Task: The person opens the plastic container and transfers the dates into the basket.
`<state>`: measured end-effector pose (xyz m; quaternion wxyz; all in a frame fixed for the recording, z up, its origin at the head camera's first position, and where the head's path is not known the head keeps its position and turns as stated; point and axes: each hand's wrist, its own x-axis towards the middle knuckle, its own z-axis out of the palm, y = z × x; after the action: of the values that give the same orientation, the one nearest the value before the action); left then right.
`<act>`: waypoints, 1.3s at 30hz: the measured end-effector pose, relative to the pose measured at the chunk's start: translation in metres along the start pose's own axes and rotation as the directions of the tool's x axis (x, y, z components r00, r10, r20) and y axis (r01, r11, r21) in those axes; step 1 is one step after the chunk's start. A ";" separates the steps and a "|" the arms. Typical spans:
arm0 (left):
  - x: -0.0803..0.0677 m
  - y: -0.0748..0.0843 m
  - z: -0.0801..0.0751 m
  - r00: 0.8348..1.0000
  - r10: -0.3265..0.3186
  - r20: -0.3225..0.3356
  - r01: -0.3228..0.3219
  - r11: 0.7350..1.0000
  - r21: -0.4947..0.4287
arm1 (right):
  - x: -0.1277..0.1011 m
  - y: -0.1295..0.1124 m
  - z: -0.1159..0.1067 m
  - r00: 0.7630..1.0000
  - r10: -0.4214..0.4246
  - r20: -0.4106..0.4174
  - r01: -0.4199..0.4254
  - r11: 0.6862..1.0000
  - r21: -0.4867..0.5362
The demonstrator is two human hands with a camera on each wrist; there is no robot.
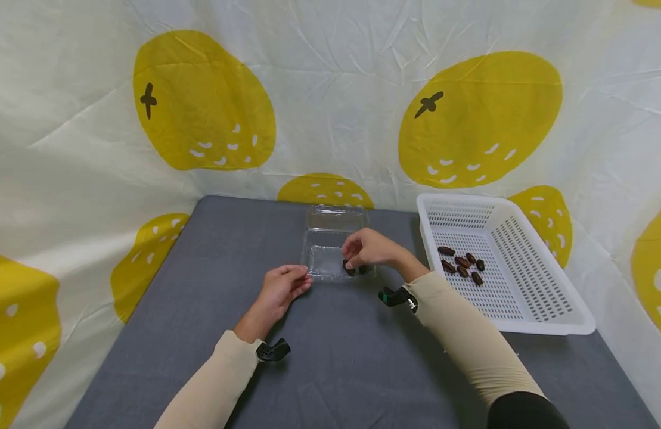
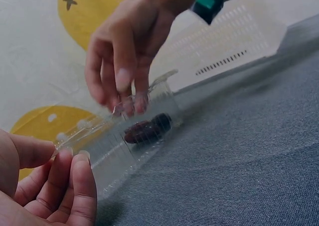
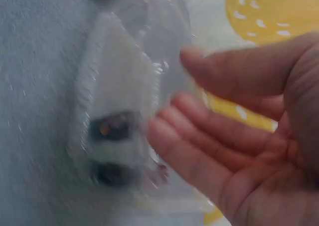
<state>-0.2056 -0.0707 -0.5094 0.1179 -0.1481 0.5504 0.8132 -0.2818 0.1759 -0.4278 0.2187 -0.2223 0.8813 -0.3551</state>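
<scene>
A clear plastic clamshell box (image 1: pixel 323 257) lies on the grey table with its lid (image 1: pixel 338 218) folded back, away from me. My left hand (image 1: pixel 279 291) pinches the near left corner of its rim between thumb and fingers. Above the right part of the box hovers my right hand (image 1: pixel 374 247), holding nothing. In the right wrist view its thumb (image 3: pixel 234 71) stands apart from the fingers. Dark, wrinkled dates (image 2: pixel 137 132) sit in the right end of the box. The right wrist view, though blurred, shows one date (image 3: pixel 113 126) beside another.
A white perforated plastic basket (image 1: pixel 545 325) stands on the right side of the table, holding several dates (image 1: pixel 462 262) toward its left side. A white cloth (image 1: pixel 335 89) printed with yellow fruit hangs behind and beside the grey table (image 1: pixel 228 250).
</scene>
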 end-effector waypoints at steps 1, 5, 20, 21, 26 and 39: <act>0.000 0.000 0.000 1.000 0.002 0.000 -0.002 1.000 0.001 | 0.003 0.001 0.004 1.000 0.013 -0.022 -0.014 0.999 -0.044; -0.001 0.000 0.000 1.000 0.004 -0.003 -0.004 1.000 -0.006 | 0.012 0.000 0.022 0.990 0.055 -0.134 -0.090 0.958 -0.273; 0.000 0.001 0.002 1.000 0.007 -0.001 -0.007 1.000 -0.010 | 0.032 0.011 0.046 0.973 0.037 -0.230 -0.120 0.926 -0.358; 0.000 0.000 0.001 1.000 0.009 0.000 -0.009 1.000 -0.011 | 0.032 0.011 0.046 0.972 0.028 -0.234 -0.112 0.929 -0.353; 0.001 -0.002 0.001 1.000 0.009 0.004 -0.009 1.000 -0.016 | 0.036 0.012 0.051 0.967 0.031 -0.253 -0.108 0.948 -0.300; 0.000 0.000 0.006 1.000 0.008 -0.015 -0.009 0.999 -0.049 | 0.038 0.013 0.050 0.970 0.038 -0.241 -0.070 0.990 -0.125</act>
<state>-0.2065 -0.0650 -0.5079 0.1068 -0.1547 0.5318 0.8257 -0.2887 0.1374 -0.4785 0.1060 -0.1681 0.9285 -0.3137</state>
